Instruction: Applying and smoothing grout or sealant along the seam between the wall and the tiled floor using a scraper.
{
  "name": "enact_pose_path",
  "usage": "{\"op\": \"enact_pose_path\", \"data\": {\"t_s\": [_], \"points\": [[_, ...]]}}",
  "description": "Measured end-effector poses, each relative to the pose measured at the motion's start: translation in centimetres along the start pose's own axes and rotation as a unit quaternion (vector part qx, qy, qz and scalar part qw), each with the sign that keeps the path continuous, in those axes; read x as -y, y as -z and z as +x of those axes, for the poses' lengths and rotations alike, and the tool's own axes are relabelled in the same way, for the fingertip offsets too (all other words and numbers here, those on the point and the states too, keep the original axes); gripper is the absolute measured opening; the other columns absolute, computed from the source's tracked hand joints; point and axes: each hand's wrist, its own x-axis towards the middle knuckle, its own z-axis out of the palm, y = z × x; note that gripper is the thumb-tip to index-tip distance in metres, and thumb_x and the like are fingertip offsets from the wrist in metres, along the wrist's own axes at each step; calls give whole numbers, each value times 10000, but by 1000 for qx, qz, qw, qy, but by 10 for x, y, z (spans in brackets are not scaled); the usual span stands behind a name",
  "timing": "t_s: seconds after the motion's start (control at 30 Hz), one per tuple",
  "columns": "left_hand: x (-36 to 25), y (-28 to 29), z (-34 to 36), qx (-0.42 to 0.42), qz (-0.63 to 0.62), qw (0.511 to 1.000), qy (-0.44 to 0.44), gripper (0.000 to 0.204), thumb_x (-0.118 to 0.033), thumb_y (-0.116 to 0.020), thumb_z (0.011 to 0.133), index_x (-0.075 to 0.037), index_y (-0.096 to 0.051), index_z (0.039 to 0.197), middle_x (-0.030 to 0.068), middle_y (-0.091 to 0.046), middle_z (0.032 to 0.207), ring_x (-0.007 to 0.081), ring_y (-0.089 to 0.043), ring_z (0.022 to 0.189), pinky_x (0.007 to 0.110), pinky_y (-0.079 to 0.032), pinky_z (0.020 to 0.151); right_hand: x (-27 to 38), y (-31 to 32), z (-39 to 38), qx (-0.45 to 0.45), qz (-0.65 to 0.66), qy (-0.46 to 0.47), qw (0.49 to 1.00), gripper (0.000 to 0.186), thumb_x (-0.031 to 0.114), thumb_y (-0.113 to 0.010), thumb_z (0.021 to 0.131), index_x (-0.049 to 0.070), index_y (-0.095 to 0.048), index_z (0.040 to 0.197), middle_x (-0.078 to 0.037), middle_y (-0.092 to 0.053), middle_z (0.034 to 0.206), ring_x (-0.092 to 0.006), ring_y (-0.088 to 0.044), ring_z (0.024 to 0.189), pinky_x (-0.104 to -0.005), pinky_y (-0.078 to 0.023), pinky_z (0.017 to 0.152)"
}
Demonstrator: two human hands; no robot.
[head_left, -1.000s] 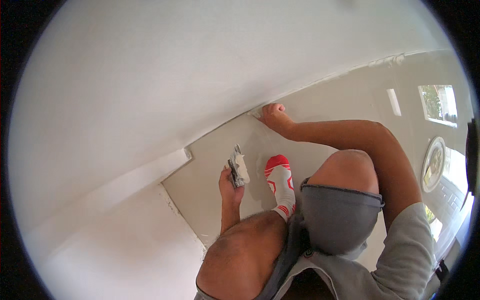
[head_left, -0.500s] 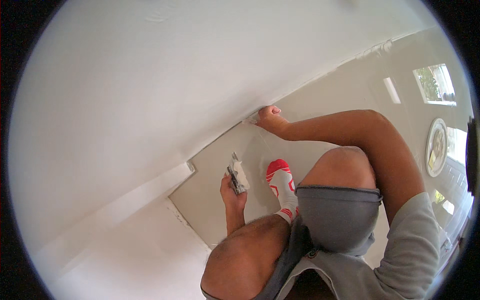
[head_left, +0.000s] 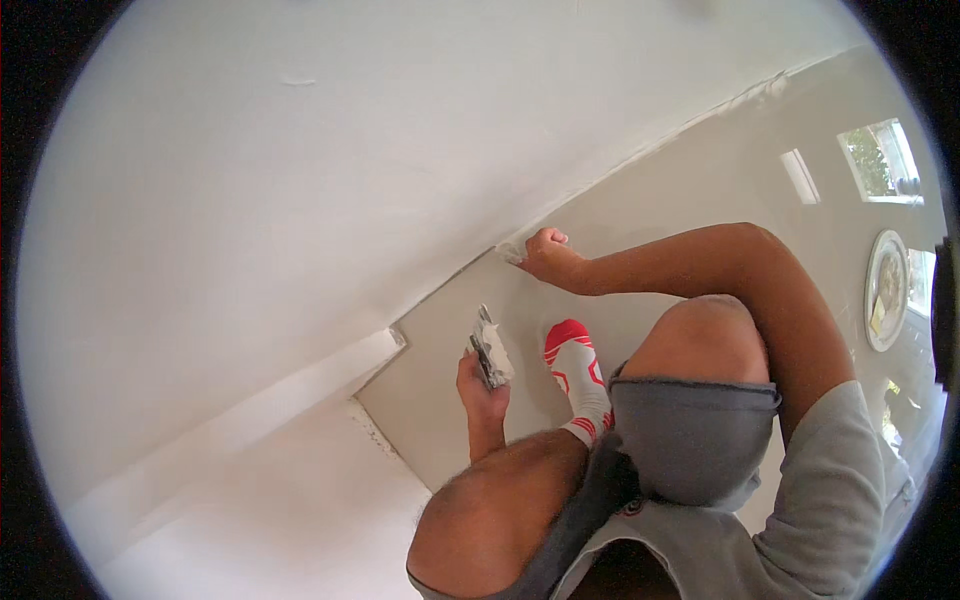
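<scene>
My left hand is closed on a flat metal trowel loaded with pale putty, left of my white-and-red socked foot. My right hand is closed around a small scraper at the seam between the white wall and the glossy beige floor. A thin line of filler runs along that seam to the upper right.
My bent knees fill the lower middle. A low white ledge and a second wall meet at the left corner, with a rough lower edge. A round, pale, rimmed object is at the far right, near bright window reflections on the floor.
My right hand has moved a little down along the seam, after shifting left earlier. The trowel in my left hand sits slightly lower and further right in view, as the camera view has shifted.
</scene>
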Motion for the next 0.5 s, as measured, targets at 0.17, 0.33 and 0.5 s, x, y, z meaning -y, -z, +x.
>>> {"op": "enact_pose_path", "data": {"t_s": [0.17,0.33,0.5], "points": [[-4,2,-1,-16,10,1000,-7,153,-204,-444,785,-85,-522,840,18,-549,648,153,-541,541,252,-440,459,-2,1,17,-5,-7,-16,1000,368,214,-538,673,166,-455,1028,-19,-484,601,-204,-501,604,-303,-336,392],[-2,5,4,2,2,1000,2,157,-176,-423,764,-94,-527,848,14,-546,643,148,-532,537,248,-437,464,-11,-22,8,-80,-44,-64,994,147,188,-560,534,52,-513,566,-90,-474,512,-225,-458,432,-333,-339,348],[-4,18,9,76,9,997,5,286,-156,-397,789,-48,-480,1041,43,-570,953,161,-559,851,285,-456,750,-40,-45,-20,-88,-37,-66,993,139,153,-578,532,44,-511,588,-103,-480,537,-234,-461,414,-344,-326,323]]}}
